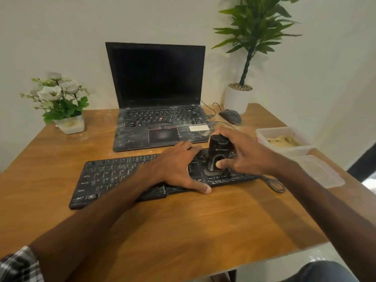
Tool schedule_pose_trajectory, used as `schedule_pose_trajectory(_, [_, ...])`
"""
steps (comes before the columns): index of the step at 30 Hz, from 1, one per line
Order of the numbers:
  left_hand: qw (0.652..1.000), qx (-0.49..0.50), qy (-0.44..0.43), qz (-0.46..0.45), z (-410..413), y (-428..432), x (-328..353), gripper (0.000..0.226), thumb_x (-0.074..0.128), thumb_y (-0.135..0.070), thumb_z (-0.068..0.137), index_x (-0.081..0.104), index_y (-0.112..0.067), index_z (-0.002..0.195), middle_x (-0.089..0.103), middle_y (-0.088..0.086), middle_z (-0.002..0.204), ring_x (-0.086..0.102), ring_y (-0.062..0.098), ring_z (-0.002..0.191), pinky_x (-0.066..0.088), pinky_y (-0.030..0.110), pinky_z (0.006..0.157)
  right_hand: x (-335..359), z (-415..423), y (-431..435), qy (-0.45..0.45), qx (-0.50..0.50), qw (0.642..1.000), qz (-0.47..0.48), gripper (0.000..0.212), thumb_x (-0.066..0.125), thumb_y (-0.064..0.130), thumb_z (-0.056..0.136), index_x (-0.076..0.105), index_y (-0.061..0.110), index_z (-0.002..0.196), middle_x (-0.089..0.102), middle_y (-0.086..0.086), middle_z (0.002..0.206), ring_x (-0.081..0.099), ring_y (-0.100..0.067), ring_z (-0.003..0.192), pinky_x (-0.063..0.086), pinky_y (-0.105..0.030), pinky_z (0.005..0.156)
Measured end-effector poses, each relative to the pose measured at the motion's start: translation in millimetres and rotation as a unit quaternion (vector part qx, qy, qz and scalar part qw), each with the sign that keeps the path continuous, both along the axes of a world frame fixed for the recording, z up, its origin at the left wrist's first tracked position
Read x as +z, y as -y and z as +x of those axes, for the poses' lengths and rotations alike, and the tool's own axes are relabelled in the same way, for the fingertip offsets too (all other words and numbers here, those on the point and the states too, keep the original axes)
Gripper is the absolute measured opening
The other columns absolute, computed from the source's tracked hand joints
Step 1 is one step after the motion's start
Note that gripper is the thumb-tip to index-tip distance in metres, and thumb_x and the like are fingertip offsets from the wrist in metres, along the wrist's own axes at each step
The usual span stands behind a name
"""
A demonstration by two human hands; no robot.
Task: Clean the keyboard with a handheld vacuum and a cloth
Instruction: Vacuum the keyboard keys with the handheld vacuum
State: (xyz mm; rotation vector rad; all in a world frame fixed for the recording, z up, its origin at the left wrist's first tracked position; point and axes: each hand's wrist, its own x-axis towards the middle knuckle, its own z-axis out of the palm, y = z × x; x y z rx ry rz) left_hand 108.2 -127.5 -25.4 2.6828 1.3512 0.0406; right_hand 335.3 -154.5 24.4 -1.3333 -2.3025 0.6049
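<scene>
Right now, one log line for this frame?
phase: vacuuming | right hand: grips handheld vacuum, upright on keyboard | left hand: flat on keyboard

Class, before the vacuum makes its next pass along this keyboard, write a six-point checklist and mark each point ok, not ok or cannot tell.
1. Keyboard steadied: ok, the left hand presses flat on it.
2. Handheld vacuum gripped: ok, the right hand holds it upright.
3. Nozzle on keys: ok, it stands on the right-hand keys.
4. Motor running: cannot tell.
5. Keys dust-free: not ok, white dust lies near the nozzle.
6. Cloth ready: cannot tell, something yellowish lies in the open container.
</scene>
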Motion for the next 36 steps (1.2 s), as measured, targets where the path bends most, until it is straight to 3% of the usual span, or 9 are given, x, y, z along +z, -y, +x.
schedule_pose_trajectory(4, [1.000, 0.000, -0.006, -0.010, 0, 1, 1, 0.137, 0.061, -0.098, 0.060, 0.013, -0.024, 0.166, 0.035, -0.002, 0.154, 0.038, 0.017, 0.134, 0.042, 0.039, 0.108, 8, 22, 0, 0.028, -0.006, 0.999, -0.025, 0.058, 0.084, 0.017, 0.080, 0.048, 0.032, 0.124, 0.062, 0.011, 0.114, 0.062, -0.004, 0.104, 0.052, -0.025, 0.083])
schedule_pose_trajectory(8, [1.000, 0.004, -0.002, -0.027, 1, 2, 4, 0.138, 0.064, -0.096, 0.060, 0.011, -0.025, 0.166, 0.032, -0.002, 0.158, 0.035, 0.018, 0.138, 0.041, 0.043, 0.113, 31, 32, -3, 0.142, -0.011, 0.990, 0.009, 0.053, 0.083, 0.013, 0.080, 0.049, 0.027, 0.118, 0.061, 0.011, 0.106, 0.060, -0.007, 0.097, 0.050, -0.026, 0.076])
schedule_pose_trajectory(14, [0.999, 0.010, -0.002, -0.034, 2, 2, 7, 0.138, 0.065, -0.096, 0.060, 0.011, -0.026, 0.166, 0.030, -0.001, 0.161, 0.033, 0.020, 0.143, 0.040, 0.046, 0.115, 33, 18, 1, 0.007, 0.015, 1.000, 0.025, 0.052, 0.084, 0.012, 0.079, 0.052, 0.027, 0.118, 0.062, 0.010, 0.108, 0.063, -0.009, 0.102, 0.055, -0.033, 0.086])
schedule_pose_trajectory(19, [1.000, 0.010, -0.005, -0.028, 2, 0, 5, 0.138, 0.064, -0.097, 0.059, 0.013, -0.025, 0.165, 0.032, -0.001, 0.158, 0.035, 0.019, 0.139, 0.042, 0.045, 0.113, 11, 16, 0, 0.015, 0.025, 1.000, -0.007, 0.055, 0.083, 0.013, 0.080, 0.052, 0.031, 0.121, 0.062, 0.013, 0.112, 0.061, -0.004, 0.105, 0.055, -0.028, 0.085])
schedule_pose_trajectory(25, [0.999, 0.010, -0.009, -0.035, 2, 0, 4, 0.139, 0.065, -0.096, 0.058, 0.011, -0.025, 0.165, 0.030, -0.001, 0.160, 0.034, 0.020, 0.142, 0.041, 0.044, 0.114, 9, 51, -3, 0.028, -0.014, 0.999, -0.030, 0.054, 0.083, 0.015, 0.081, 0.052, 0.031, 0.121, 0.066, 0.010, 0.111, 0.064, -0.009, 0.106, 0.055, -0.043, 0.093])
schedule_pose_trajectory(29, [0.999, 0.009, -0.004, -0.037, 0, -2, 4, 0.139, 0.066, -0.096, 0.058, 0.011, -0.025, 0.165, 0.030, -0.001, 0.159, 0.034, 0.020, 0.142, 0.041, 0.045, 0.114, 10, 68, -2, 0.023, -0.031, 0.998, -0.045, 0.053, 0.084, 0.013, 0.080, 0.052, 0.037, 0.113, 0.066, 0.011, 0.104, 0.064, -0.006, 0.097, 0.050, -0.033, 0.081])
schedule_pose_trajectory(32, [0.999, 0.008, -0.006, -0.036, 1, -1, 5, 0.138, 0.066, -0.095, 0.059, 0.012, -0.026, 0.165, 0.030, -0.002, 0.159, 0.034, 0.019, 0.142, 0.040, 0.044, 0.114, 18, 69, -5, 0.081, -0.028, 0.996, -0.032, 0.054, 0.084, 0.011, 0.079, 0.051, 0.034, 0.115, 0.064, 0.010, 0.108, 0.062, -0.007, 0.098, 0.048, -0.027, 0.078])
schedule_pose_trajectory(36, [0.999, 0.009, -0.002, -0.035, 1, -1, 4, 0.137, 0.067, -0.095, 0.059, 0.012, -0.026, 0.164, 0.030, -0.002, 0.159, 0.034, 0.019, 0.142, 0.040, 0.045, 0.114, 43, 60, -9, 0.187, -0.020, 0.982, 0.015, 0.054, 0.082, 0.008, 0.078, 0.051, 0.028, 0.118, 0.064, 0.005, 0.109, 0.062, -0.016, 0.100, 0.053, -0.038, 0.082])
